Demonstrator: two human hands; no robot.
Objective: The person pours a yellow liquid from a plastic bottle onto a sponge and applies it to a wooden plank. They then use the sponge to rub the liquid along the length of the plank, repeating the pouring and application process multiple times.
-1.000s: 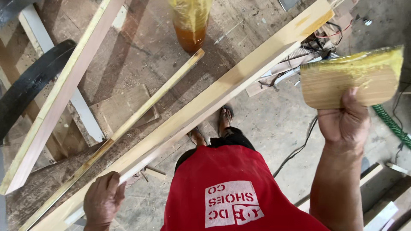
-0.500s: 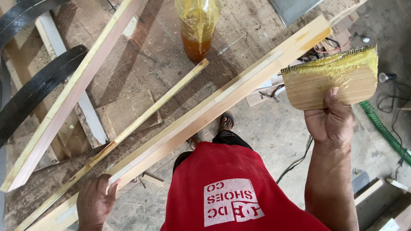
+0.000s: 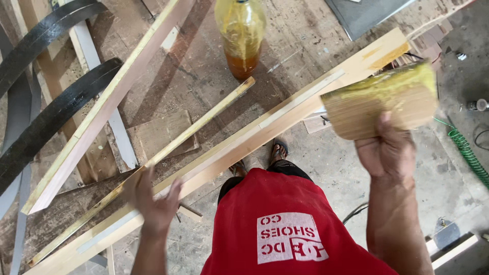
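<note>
I see a worn, dusty workbench (image 3: 305, 35) of stained boards, crossed by a long pale wooden plank (image 3: 265, 130) with a thin strip (image 3: 198, 122) beside it, a second plank (image 3: 109, 102) and an amber plastic bottle (image 3: 240, 35) standing upright behind them. My left hand (image 3: 153, 203) hovers just over the long plank's near end, fingers spread and holding nothing. My right hand (image 3: 389, 150) clamps a yellow-edged wooden block (image 3: 382, 102) above a grey concrete floor (image 3: 331, 168) with a green coiled hose (image 3: 466, 150).

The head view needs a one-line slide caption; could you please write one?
Right hand holds a glue-edged wooden block above a long plank; left hand open beside a thin strip.
</note>
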